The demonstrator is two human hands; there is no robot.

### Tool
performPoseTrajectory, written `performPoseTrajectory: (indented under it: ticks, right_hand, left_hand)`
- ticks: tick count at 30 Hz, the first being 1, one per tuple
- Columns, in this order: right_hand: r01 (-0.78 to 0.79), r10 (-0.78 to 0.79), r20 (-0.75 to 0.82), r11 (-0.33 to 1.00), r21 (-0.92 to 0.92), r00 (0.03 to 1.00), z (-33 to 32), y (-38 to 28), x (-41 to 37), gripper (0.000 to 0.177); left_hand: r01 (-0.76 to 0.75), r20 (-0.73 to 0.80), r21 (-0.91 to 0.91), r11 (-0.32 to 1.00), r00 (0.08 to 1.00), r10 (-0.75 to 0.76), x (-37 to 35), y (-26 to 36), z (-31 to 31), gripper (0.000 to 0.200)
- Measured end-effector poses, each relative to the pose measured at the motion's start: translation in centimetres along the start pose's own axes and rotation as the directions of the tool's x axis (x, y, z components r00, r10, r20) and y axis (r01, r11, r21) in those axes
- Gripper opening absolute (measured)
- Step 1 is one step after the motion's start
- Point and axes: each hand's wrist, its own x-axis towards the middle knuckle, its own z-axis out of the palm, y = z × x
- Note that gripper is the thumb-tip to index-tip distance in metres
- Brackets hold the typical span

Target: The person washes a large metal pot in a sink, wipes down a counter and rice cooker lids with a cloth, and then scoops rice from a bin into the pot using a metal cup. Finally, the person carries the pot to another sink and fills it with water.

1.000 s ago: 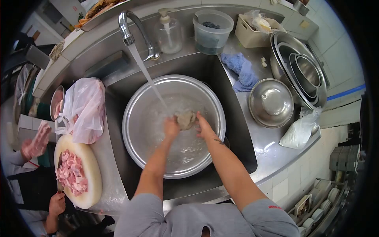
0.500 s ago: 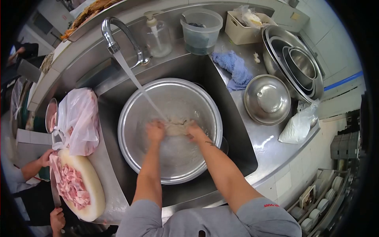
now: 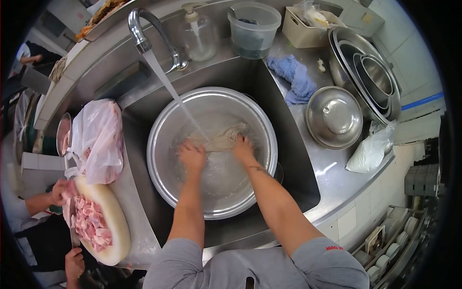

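- Far left, chunks of raw meat are being handled on a round board by a co-worker; a knife is held there too.
- Just behind the board, a plastic bag is parked on the steel surface.
- Next over, water is poured from a curved faucet into a big metal basin, which is set down in the sink.
- Left hand: placed in the basin at the near-left end of the cloth. Fingers look loosely spread but blurred, so whether any fabric is pinched can't be told.
- The wet, pale cloth is bunched in the basin, mostly between the hands and a touch beyond them. Its long axis is laid side to side, right end angled away from the body.
- Right hand: pressed against that right end, so it's the better covered one. Hands are kept apart; a firm grip can't be confirmed.
- Right of the sink, a blue towel, a domed metal bowl, nested bowls and a white bag are lined up.
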Motion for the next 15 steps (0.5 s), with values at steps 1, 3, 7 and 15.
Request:
performPoseTrajectory:
  ticks: [1, 3, 7, 15]
  right_hand:
    - [0.024, -0.021, 0.024, 0.991, -0.133, 0.999, -0.1, 0.0, -0.1, 0.045]
    - [0.064, -0.035, 0.082, 0.922, -0.382, 0.996, 0.1, 0.4, -1.4, 0.049]
    - [0.063, -0.053, 0.059, 0.981, -0.185, 0.997, -1.0, 1.8, -0.9, 0.051]
    - [-0.320, -0.275, 0.427, 0.360, 0.877, 0.861, -0.9, 0.5, -1.9, 0.056]
  left_hand:
    - [-0.221, 0.024, 0.004, 0.975, 0.975, 0.221, -2.6, 0.3, 2.6, 0.040]
    - [-0.465, 0.064, -0.009, 0.885, 0.883, 0.464, -4.1, 0.3, 2.8, 0.044]
    - [-0.141, 0.241, -0.116, 0.983, 0.956, 0.166, -0.9, 2.8, -1.1, 0.041]
    - [-0.179, 0.086, -0.555, 0.812, 0.959, 0.270, -2.9, 11.9, -6.3, 0.023]
